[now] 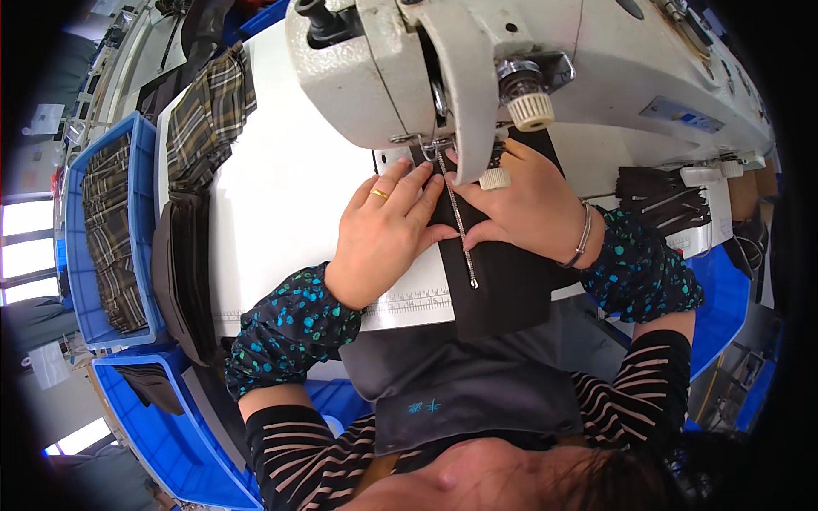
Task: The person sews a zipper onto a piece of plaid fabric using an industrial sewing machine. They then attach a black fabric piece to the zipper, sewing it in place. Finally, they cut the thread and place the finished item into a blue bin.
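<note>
Reaching past the near edge of a white sewing table (273, 170), just beyond a grey apron (477, 409), a black fabric panel (503, 298) is laid out, with a silver-toothed zipper (461, 223) running lengthwise along it. On the zipper's left side, the panel is pressed by the left hand (383, 223), laid nearly flat, a ring worn on one finger. On its right side, the panel is pressed by the right hand (537, 204), its thumb set at the zipper and some fingertips hidden by the machine. The hands are held close but apart. Beyond them, the zipper's upper end is met by the presser foot (432, 153) of a pale sewing machine (366, 94). At far left, folded plaid fabric (111, 230) is held in a blue bin (143, 221); at right, dark strips (660, 204) are piled.
</note>
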`<control>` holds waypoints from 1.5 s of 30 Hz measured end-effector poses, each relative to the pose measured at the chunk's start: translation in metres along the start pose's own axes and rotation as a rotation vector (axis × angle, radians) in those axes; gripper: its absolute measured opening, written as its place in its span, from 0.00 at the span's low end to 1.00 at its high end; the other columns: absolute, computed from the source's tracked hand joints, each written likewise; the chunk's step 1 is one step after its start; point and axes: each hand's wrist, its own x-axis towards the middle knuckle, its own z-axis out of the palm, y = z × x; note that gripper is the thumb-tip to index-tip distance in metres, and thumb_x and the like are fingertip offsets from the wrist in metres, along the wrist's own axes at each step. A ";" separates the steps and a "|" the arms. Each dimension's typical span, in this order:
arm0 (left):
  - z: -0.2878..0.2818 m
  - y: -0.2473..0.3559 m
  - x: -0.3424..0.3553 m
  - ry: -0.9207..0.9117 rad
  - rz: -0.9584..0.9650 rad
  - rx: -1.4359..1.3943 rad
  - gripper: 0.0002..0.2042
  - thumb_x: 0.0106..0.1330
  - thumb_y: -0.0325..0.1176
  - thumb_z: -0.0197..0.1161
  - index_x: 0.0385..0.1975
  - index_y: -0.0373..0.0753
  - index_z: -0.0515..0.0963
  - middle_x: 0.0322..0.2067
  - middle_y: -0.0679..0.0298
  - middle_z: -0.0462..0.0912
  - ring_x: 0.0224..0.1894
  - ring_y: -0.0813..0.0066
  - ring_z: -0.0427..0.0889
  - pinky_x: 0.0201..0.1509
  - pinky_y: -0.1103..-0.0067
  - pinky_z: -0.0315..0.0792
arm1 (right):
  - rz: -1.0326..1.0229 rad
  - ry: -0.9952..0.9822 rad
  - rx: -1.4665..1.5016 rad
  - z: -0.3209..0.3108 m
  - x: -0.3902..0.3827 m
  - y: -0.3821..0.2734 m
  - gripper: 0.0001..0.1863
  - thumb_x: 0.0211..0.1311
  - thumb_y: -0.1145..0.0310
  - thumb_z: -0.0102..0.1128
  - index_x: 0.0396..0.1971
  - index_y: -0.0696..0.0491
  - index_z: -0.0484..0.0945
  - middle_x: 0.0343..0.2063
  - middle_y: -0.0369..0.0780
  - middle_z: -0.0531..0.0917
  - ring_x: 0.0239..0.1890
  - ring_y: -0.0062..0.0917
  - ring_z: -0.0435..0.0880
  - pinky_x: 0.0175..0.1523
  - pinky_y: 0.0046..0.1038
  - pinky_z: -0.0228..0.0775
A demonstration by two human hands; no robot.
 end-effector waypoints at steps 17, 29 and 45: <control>0.001 -0.007 0.003 -0.012 0.006 -0.004 0.31 0.60 0.53 0.72 0.58 0.38 0.84 0.59 0.63 0.85 0.65 0.58 0.80 0.66 0.64 0.74 | -0.011 0.016 -0.029 -0.001 0.004 0.001 0.32 0.35 0.40 0.78 0.32 0.53 0.89 0.40 0.39 0.86 0.53 0.34 0.83 0.59 0.34 0.72; -0.003 -0.008 0.003 -0.019 -0.007 0.064 0.30 0.57 0.53 0.74 0.57 0.43 0.85 0.62 0.67 0.84 0.64 0.61 0.81 0.63 0.68 0.76 | 0.093 0.016 -0.089 -0.001 0.006 -0.001 0.32 0.34 0.34 0.75 0.27 0.49 0.85 0.29 0.34 0.76 0.34 0.27 0.78 0.40 0.31 0.64; -0.013 0.007 -0.040 0.114 -0.219 -0.059 0.18 0.67 0.35 0.70 0.55 0.39 0.83 0.57 0.59 0.85 0.62 0.54 0.81 0.64 0.62 0.76 | 0.106 0.069 0.442 0.008 -0.077 -0.089 0.26 0.66 0.66 0.61 0.62 0.60 0.81 0.65 0.46 0.81 0.65 0.40 0.82 0.68 0.39 0.75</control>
